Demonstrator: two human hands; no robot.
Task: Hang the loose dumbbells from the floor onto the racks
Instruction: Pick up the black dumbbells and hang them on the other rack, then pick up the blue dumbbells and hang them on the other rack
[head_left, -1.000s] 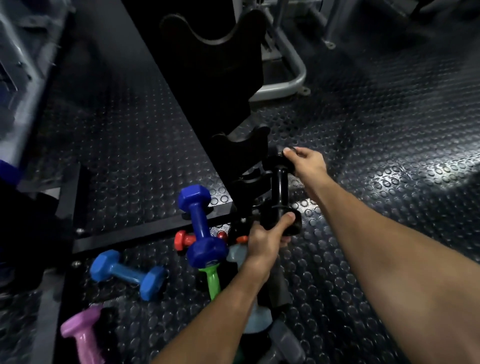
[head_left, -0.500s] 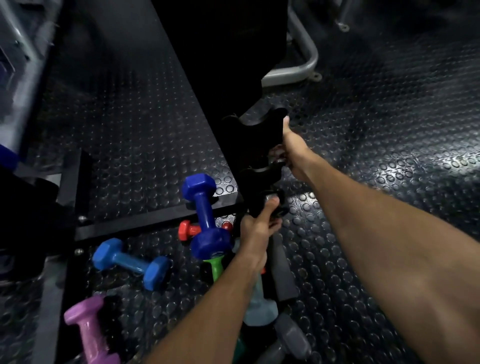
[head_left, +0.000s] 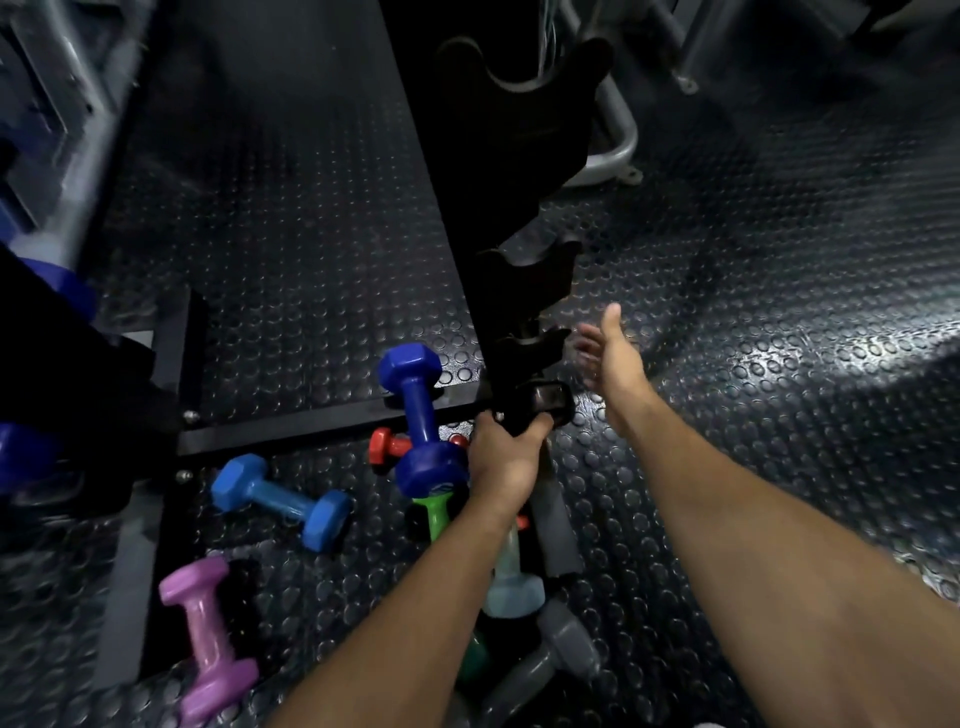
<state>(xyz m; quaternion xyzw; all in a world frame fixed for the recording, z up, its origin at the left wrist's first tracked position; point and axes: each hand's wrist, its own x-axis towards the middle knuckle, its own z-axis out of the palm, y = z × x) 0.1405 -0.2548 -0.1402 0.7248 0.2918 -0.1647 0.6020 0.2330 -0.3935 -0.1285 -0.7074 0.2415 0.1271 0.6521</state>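
Note:
A black dumbbell (head_left: 540, 402) sits low against the black upright rack (head_left: 524, 291), and my left hand (head_left: 506, 457) grips its near end. My right hand (head_left: 610, 353) hovers just right of the rack with fingers spread, touching nothing. Loose on the studded floor lie a dark blue dumbbell (head_left: 415, 415), a light blue dumbbell (head_left: 283, 499), a pink dumbbell (head_left: 205, 636), a red dumbbell (head_left: 387, 447), a green dumbbell (head_left: 436, 512), a pale blue dumbbell (head_left: 511, 577) and a grey dumbbell (head_left: 545, 660). My left forearm hides part of the pile.
The rack's black base bar (head_left: 311, 434) runs left along the floor. A grey metal tube frame (head_left: 618, 145) stands behind the rack. Equipment with blue parts (head_left: 31, 457) crowds the left edge. Open studded floor (head_left: 779, 312) stretches to the right.
My right hand has let go of the black dumbbell's far end and opened away from the rack. My left hand still holds the near end, now lower on the rack.

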